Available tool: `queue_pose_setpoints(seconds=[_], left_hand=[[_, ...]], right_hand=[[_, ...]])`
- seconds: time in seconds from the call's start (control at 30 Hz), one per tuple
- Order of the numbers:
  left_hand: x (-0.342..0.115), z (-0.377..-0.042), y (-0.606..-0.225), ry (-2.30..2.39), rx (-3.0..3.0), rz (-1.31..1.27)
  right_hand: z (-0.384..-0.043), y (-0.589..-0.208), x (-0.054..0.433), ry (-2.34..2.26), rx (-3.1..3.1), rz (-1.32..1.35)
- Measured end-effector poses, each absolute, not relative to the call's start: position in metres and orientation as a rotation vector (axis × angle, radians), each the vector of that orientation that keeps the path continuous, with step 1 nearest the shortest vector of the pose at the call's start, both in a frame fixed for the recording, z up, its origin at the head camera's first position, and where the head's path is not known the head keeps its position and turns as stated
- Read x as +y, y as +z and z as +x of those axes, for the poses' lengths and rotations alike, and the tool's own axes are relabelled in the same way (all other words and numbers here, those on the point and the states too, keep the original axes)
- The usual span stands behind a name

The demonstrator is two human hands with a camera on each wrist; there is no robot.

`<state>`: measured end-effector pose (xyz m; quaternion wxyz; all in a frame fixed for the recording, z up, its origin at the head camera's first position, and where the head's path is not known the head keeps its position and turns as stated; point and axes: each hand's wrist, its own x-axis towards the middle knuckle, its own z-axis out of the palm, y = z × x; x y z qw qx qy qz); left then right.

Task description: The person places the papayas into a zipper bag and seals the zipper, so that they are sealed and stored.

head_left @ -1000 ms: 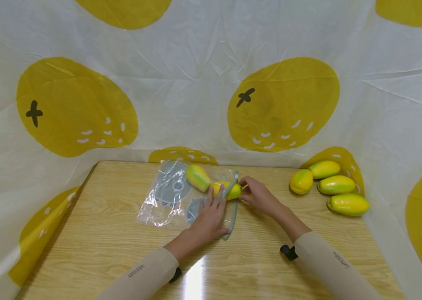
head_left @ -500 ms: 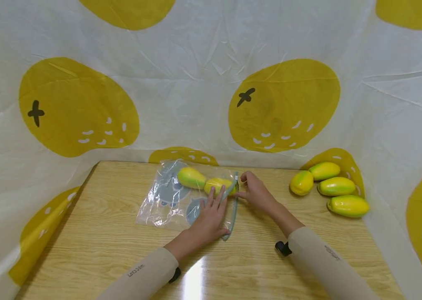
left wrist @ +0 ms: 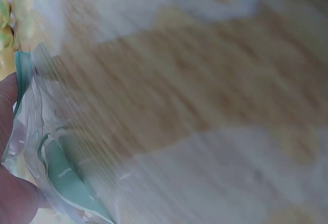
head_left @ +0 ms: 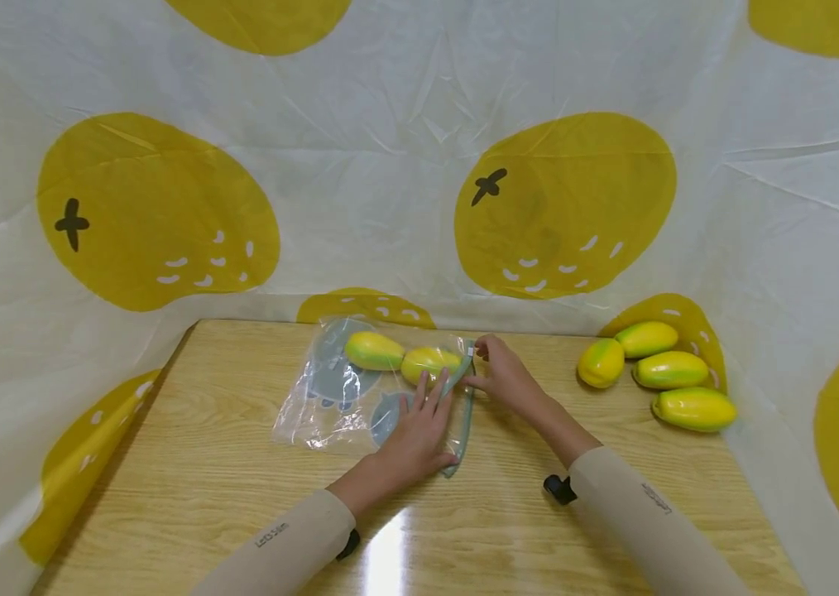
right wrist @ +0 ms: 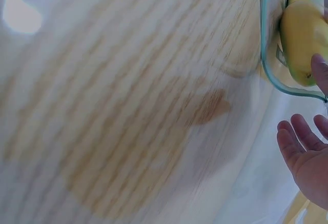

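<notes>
Around you hangs a pale cloth [head_left: 382,223] printed with big mustard fruit shapes, and below it your wood-grained table [head_left: 189,472] carries everything. On it, in front of you, lies the bag [head_left: 352,430]: clear, glossy, crinkled film with rounded grey-blue figures, the larger at the far left. Your left hand [head_left: 415,434] lies across its mouth, fingers stretched out and spread. Your right hand [head_left: 505,377] is beside the mouth, fingers apart and loosely bent, gripping nothing; you cannot tell whether its thumb touches fruit. Inside the bag two plump fruits lie nearly end to end: the left fruit [head_left: 375,351], smooth yellow with a green flush, and the right fruit [head_left: 427,361], yellow and greenish, its end just inside the mouth. Well to the right, four similar fruits [head_left: 669,370] sit clustered, shiny yellow streaked green. A grey-green strip [head_left: 467,422] edges the bag's mouth, with a small white slider [head_left: 471,351] near its far end.
</notes>
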<state>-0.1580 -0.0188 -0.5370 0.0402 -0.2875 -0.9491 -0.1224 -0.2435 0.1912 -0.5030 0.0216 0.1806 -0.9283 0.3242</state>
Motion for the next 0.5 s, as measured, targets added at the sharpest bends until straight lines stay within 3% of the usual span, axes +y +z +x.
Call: queue_pose_setpoints(seconds=[0.5], left_hand=[[-0.019,-0.157,-0.537,-0.404,-2.917,-0.857]], right_hand=[[-0.215,-0.484,0.255,0.934,-2.935,0.512]])
